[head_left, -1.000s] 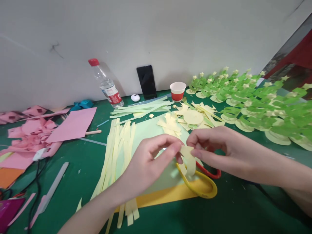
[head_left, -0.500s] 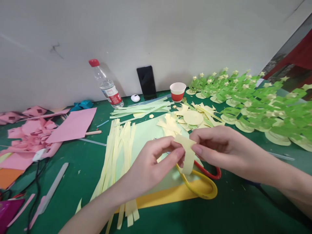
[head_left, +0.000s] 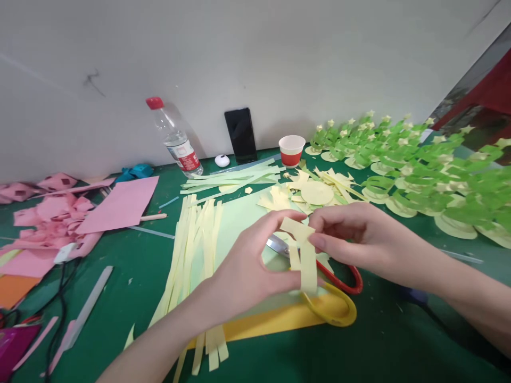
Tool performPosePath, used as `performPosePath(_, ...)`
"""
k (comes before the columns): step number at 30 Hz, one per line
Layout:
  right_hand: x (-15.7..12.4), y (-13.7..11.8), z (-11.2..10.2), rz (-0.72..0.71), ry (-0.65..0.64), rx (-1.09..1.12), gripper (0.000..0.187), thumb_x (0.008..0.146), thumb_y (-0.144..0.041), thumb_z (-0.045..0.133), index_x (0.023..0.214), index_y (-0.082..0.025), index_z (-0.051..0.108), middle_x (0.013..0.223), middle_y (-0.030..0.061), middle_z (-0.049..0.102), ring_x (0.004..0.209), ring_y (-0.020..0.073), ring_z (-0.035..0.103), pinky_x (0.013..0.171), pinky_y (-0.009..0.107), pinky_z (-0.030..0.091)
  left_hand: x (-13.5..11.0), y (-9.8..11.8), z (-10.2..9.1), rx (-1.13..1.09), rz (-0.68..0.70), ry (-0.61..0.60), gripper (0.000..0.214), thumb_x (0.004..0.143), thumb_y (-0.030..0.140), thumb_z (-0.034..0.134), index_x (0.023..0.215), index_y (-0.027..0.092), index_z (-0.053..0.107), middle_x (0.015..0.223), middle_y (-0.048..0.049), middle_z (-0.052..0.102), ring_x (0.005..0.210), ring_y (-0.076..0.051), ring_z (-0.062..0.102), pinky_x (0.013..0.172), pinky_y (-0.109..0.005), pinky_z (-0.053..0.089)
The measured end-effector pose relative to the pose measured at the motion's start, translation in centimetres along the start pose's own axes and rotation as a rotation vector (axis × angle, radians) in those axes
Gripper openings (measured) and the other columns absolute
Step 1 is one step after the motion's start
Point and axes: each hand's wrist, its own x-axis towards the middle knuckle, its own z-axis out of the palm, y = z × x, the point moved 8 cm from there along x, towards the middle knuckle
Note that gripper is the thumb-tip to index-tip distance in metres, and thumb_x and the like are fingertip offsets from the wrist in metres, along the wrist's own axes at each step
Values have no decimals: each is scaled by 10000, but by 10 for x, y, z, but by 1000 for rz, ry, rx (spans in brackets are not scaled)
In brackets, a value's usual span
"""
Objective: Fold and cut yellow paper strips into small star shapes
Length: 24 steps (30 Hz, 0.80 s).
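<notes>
Between my hands is a pale yellow paper strip (head_left: 308, 263), folded over into a loop with a short end sticking out at the upper left. My right hand (head_left: 359, 234) pinches it near the top with thumb and fingertips. My left hand (head_left: 255, 266) is curved around it, fingers at the top and thumb at the bottom of the loop. Beneath them lie scissors with red and yellow handles (head_left: 339, 314), partly hidden. Pale green paper (head_left: 235, 229) and an orange-yellow sheet (head_left: 263, 323) are under the scissors. Several pale yellow strips (head_left: 186, 250) lie left of my hands.
Along the wall stand a water bottle (head_left: 181, 146), a black phone (head_left: 240, 135) and a paper cup (head_left: 291, 151). Paper scraps (head_left: 315, 191) lie before the cup. Several green paper stands with stars (head_left: 415, 165) fill the right. Pink paper pieces (head_left: 56, 218) and a glue stick (head_left: 90, 306) lie left.
My left thumb has moved down and away from its fingers, so the paper strip now shows as an opened loop. My right hand keeps its pinch almost in place.
</notes>
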Motion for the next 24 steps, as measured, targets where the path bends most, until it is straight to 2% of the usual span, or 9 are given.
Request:
performPosePath(2, 0, -2, -2, -44, 29, -65, 202, 783, -199, 491, 583, -178, 471, 525, -54, 404, 476, 71, 343, 435, 195, 277, 0, 3, 1, -35, 29, 15, 400, 649, 98, 718, 992, 238, 568, 964, 26, 634, 884, -152, 570, 752, -216, 456)
performPosePath(5, 0, -7, -1, -103, 28, -119, 207, 777, -175, 485, 570, -180, 468, 489, -64, 361, 442, 68, 305, 408, 205, 233, 0, 7, -8, -73, 62, 140, 92, 718, 138, 667, 761, 194, 607, 757, 16, 622, 706, -141, 563, 656, -238, 456)
performPosePath(6, 0, -8, -1, -111, 19, -122, 218, 788, -186, 487, 570, -180, 474, 491, -61, 369, 444, 70, 313, 407, 208, 236, -1, 7, -11, -78, 44, 172, 68, 737, 149, 650, 702, 187, 604, 703, 12, 610, 663, -140, 555, 625, -245, 453)
performPosePath(10, -1, -15, -4, -155, 43, -132, 228, 833, -211, 459, 632, -176, 562, 529, -35, 461, 474, 85, 382, 411, 208, 279, -2, 2, -18, -178, -47, 245, 99, 738, 165, 649, 647, 184, 614, 641, 12, 601, 582, -126, 536, 560, -236, 448)
performPosePath(14, -3, -19, 0, -211, 38, -176, 145, 787, -148, 507, 686, -169, 609, 542, -34, 499, 482, 76, 414, 427, 190, 321, -3, 2, -19, -266, -37, 244, 115, 735, 203, 674, 638, 180, 616, 645, 24, 602, 554, -96, 504, 531, -204, 421)
performPosePath(17, -4, -21, 4, -233, 38, -169, 206, 789, -157, 540, 584, -174, 545, 486, -51, 426, 461, 69, 369, 422, 186, 306, -3, 1, -18, -234, -51, 240, 129, 740, 216, 670, 632, 173, 615, 635, 22, 590, 562, -97, 494, 521, -197, 404)
performPosePath(20, -2, -21, 7, -207, 11, -167, 310, 810, -169, 526, 509, -176, 455, 449, -51, 416, 442, 66, 354, 425, 193, 303, -3, 2, -15, -189, -57, 212, 174, 754, 227, 648, 597, 166, 603, 602, 24, 565, 557, -95, 477, 502, -185, 385)
performPosePath(24, -2, -24, 6, -201, 0, -162, 338, 824, -171, 514, 491, -168, 459, 438, -51, 416, 424, 56, 352, 417, 191, 299, -2, 3, -14, -166, -62, 199, 210, 743, 233, 643, 556, 161, 580, 566, 27, 532, 536, -89, 441, 470, -177, 349)
